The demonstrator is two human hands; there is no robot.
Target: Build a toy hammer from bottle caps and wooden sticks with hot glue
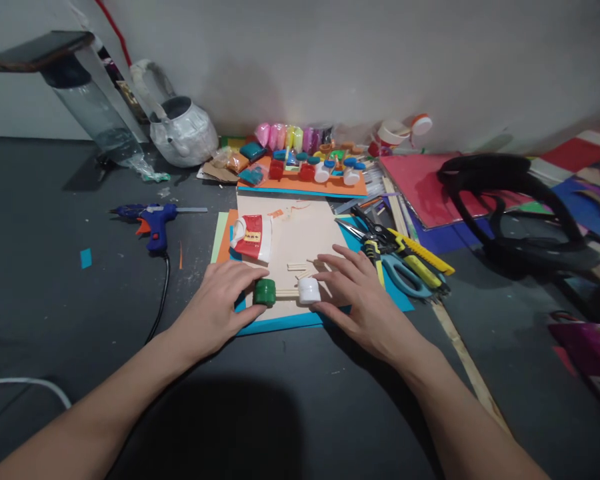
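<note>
My left hand [217, 303] has its thumb and forefinger on either side of a small green paint pot [265, 292]. Opposite it, my right hand [360, 297] holds a small white paint pot [309, 291] between thumb and forefinger, its other fingers spread. Thin wooden sticks [287, 293] span the gap between the two pots; whether they are joined to them I cannot tell. Just beyond lie short loose sticks [297, 267] on a pale sheet [310, 233]. A red and white painted piece [253, 238] with a yellow label rests at the sheet's left.
A blue glue gun [155, 223] lies left, its cord running toward me. Scissors [405, 277], pliers and a yellow cutter [423, 250] lie right. Paint pots and clay packets [290, 137] stand behind, near a silver jug [183, 130] and tilted bottle [97, 117]. Black headgear [515, 220] sits far right.
</note>
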